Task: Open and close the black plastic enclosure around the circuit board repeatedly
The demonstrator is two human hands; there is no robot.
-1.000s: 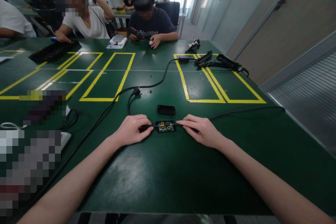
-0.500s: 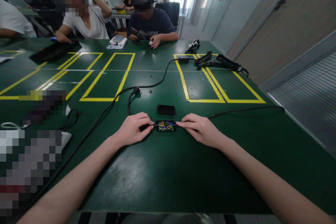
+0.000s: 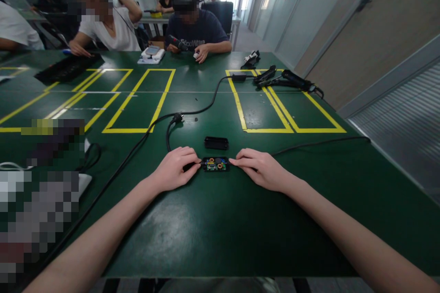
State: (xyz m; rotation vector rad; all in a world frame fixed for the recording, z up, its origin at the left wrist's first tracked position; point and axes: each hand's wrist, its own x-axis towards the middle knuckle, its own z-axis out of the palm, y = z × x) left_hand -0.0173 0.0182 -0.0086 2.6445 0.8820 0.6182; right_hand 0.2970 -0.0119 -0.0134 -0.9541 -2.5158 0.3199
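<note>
A small open black case (image 3: pixel 216 164) with a green circuit board and copper coils inside lies on the green table (image 3: pixel 220 229). My left hand (image 3: pixel 178 168) pinches the black cable at the case's left end; this cable leads to a plug (image 3: pixel 178 118) lying beyond the hand. At the right end, my right hand (image 3: pixel 259 168) has its fingers closed on the other black cable (image 3: pixel 319 143), which runs off to the right. Just behind the case rests a black cover (image 3: pixel 216 143), its hollow side up.
A long black cord (image 3: pixel 202 111) crosses the table to black tools (image 3: pixel 292 80) at the back right. Yellow tape (image 3: pixel 127 131) marks rectangles. Pixelated items (image 3: pixel 44 219) lie at the left. Across the table a person (image 3: pixel 199 27) holds small objects; others sit nearby.
The whole view has shifted very slightly. Both hands keep their hold at the ends of the case, and nothing on the table has visibly moved.
</note>
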